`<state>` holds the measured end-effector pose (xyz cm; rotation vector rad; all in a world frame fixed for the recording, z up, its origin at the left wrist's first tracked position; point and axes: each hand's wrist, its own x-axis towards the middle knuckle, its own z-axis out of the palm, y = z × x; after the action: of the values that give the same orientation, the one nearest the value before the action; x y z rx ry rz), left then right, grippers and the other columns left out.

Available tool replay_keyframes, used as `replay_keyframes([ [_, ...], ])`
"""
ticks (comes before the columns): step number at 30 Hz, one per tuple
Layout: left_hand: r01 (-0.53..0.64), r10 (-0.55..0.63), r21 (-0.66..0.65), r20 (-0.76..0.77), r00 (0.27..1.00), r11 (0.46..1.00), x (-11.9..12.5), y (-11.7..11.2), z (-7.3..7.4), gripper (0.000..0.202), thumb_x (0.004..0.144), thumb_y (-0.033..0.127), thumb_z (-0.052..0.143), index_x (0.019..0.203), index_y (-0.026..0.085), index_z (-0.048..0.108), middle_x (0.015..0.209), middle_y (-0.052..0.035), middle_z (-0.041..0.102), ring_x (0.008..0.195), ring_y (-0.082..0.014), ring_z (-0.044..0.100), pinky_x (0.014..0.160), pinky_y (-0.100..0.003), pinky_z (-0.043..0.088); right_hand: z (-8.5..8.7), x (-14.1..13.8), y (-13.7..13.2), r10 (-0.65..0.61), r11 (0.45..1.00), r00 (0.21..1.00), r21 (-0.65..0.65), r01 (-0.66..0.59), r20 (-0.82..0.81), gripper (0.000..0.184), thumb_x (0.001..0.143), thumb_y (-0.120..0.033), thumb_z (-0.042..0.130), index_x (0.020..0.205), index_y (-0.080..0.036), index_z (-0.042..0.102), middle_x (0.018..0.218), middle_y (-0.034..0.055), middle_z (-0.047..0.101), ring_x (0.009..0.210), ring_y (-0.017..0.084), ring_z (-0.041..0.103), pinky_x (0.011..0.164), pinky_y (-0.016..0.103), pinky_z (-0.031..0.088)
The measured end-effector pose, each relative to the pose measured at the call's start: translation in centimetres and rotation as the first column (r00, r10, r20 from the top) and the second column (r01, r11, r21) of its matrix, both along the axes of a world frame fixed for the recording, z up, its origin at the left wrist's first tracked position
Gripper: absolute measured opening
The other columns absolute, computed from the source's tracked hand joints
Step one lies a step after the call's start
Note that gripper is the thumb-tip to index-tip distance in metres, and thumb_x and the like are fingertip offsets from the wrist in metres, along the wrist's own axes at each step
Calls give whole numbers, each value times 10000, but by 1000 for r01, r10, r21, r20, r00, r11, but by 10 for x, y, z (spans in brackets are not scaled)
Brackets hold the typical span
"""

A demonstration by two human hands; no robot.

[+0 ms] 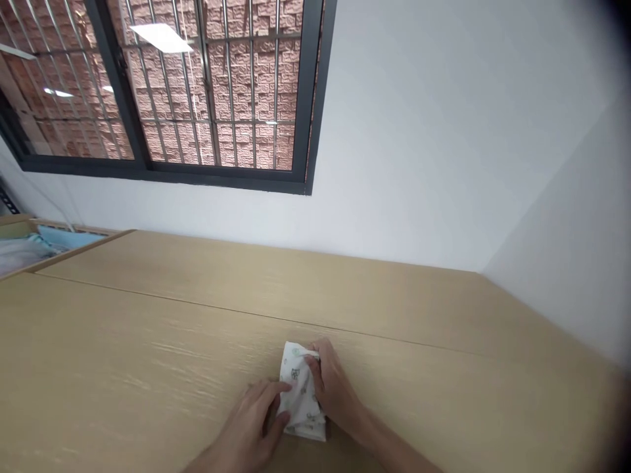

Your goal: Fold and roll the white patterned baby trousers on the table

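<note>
A folded white cloth point(300, 387) with small dark and green printed figures, some like animal faces, is between my hands over the wooden surface. Whether it is cloth or a soft padded sheet such as a diaper, I cannot tell. My right hand point(332, 384) is closed on its right side, the thumb lying across the front near the top. At the left edge, my left hand point(256, 414) grips it, with fingertips and thumb on the front face. A loose lower layer sticks out below the fold. The fingers behind it are hidden.
The broad light-wood tabletop point(148, 355) has a seam running across it and reaches a white wall point(419, 131). At far left is an open wooden compartment point(79, 248) with blue and clear plastic inside. Above is a dark-framed window point(227, 176) with metal bars beyond.
</note>
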<state>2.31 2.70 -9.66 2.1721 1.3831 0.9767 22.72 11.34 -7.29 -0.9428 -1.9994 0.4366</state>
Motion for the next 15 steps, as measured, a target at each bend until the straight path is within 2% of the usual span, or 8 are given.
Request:
replay_keyframes([
  [4, 9, -4, -48, 97, 995, 999, -2, 1, 6, 283, 969, 275, 491, 1240, 268, 574, 1037, -41, 659, 925, -215, 633, 852, -387, 545, -2, -3, 1, -38, 996, 999, 76, 37, 9, 225, 1050, -362, 352, 976, -237, 525, 906, 67, 608, 828, 248, 627, 738, 405, 559],
  [7, 13, -1, -78, 152, 988, 997, -5, 3, 21, 283, 948, 242, 496, 1214, 270, 590, 1049, -31, 653, 919, -195, 624, 850, -350, 528, -3, -8, -1, -67, 992, 998, 112, 65, 13, 242, 1050, -366, 351, 956, -228, 526, 892, 66, 603, 823, 245, 608, 749, 413, 533],
  [11, -4, 9, -36, 135, 991, 999, -17, 6, 60, 279, 892, 171, 521, 1131, 257, 637, 958, -15, 643, 885, -177, 611, 839, -311, 503, 7, -23, -10, -74, 995, 997, 68, 75, -9, 290, 1056, -417, 336, 970, -219, 530, 908, 72, 607, 854, 239, 597, 776, 397, 502],
  [13, -22, 25, -39, 74, 997, 999, -33, 0, 86, 260, 903, 189, 535, 1118, 274, 655, 931, -6, 645, 883, -171, 615, 837, -293, 497, 18, -36, -18, -47, 999, 997, -21, 46, -54, 314, 1053, -454, 344, 989, -210, 531, 932, 81, 614, 883, 242, 597, 794, 390, 490],
  [15, -41, 42, -26, 18, 999, 999, -56, -17, 110, 237, 929, 249, 549, 1131, 300, 663, 980, -4, 664, 909, -168, 629, 847, -276, 503, 35, -53, -29, -7, 991, 993, -135, -9, -120, 326, 1047, -479, 363, 1011, -203, 532, 963, 86, 625, 908, 238, 599, 799, 373, 482],
])
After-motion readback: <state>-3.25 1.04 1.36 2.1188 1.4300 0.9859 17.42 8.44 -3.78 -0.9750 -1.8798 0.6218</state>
